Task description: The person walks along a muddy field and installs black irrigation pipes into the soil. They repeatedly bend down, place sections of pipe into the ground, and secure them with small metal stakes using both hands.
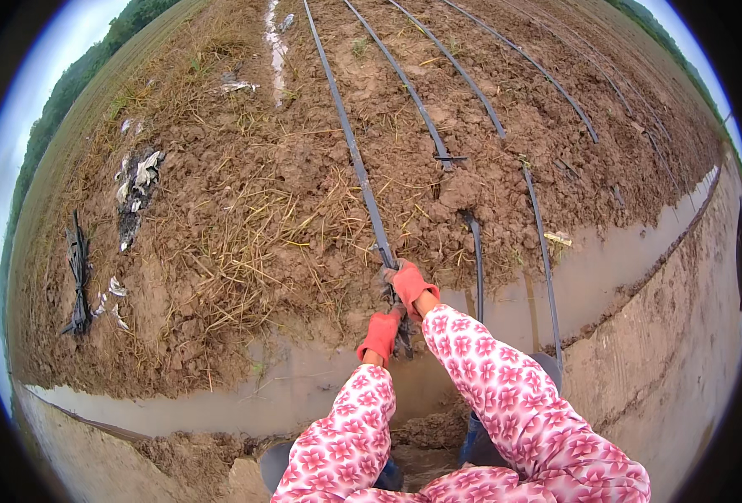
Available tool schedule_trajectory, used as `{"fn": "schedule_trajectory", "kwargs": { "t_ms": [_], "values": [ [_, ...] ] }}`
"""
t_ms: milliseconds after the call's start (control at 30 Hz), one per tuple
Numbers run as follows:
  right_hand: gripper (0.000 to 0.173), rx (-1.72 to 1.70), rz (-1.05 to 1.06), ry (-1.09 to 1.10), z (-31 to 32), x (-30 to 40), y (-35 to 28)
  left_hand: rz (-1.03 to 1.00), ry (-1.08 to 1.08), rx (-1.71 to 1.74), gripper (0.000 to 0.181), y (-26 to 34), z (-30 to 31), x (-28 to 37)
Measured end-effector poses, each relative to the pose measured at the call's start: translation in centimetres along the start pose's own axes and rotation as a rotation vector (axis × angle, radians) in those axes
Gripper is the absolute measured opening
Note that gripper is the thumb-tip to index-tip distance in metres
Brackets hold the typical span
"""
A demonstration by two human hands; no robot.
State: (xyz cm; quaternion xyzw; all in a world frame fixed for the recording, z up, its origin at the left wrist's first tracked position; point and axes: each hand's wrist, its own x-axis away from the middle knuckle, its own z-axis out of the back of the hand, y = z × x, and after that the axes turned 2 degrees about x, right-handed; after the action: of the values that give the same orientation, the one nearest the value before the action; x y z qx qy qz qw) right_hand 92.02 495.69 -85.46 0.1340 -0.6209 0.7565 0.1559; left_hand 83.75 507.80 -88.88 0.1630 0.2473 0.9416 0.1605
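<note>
Both my hands wear muddy gloves with orange-red cuffs. A flat black drip irrigation tape [352, 141] runs from the far field straight to them. My right hand [410, 286] is closed around its near end, just above the muddy water. Slightly lower and nearer to me, my left hand [383, 332] is closed on the same gathered end. A dark, muddy bunch of it [403, 344] hangs below the left glove. The fingers are mostly hidden.
A ditch of muddy water [182, 412] lies between the soil and a concrete strip [653, 339]. More tapes [471, 82] stretch across the field; a black pipe [479, 270] and another tape [543, 264] cross the ditch. A tied black bundle [78, 276] and plastic scraps [138, 182] lie left.
</note>
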Motion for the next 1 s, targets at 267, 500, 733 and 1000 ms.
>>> {"fn": "schedule_trajectory", "kwargs": {
  "t_ms": [267, 500, 733, 1000],
  "values": [
    [0.020, -0.114, 0.047, -0.039, -0.6, -1.6, 1.5, 0.507, 0.140, 0.559, 0.025, 0.9, 1.5, -0.9],
    [0.011, -0.251, -0.004, -0.110, -0.4, -1.7, 1.6, 0.347, 0.480, 1.396, 0.021, 2.4, 3.2, -1.4],
    [0.012, -0.317, -0.010, -0.270, 1.3, -5.5, 4.8, 0.596, 0.209, 1.417, 0.032, 1.9, 1.1, -1.4],
    [0.012, -0.197, 0.079, -0.351, 1.6, -5.9, 2.8, 0.505, 0.302, 1.536, 0.026, 4.1, 3.7, -1.0]
  ]
}}
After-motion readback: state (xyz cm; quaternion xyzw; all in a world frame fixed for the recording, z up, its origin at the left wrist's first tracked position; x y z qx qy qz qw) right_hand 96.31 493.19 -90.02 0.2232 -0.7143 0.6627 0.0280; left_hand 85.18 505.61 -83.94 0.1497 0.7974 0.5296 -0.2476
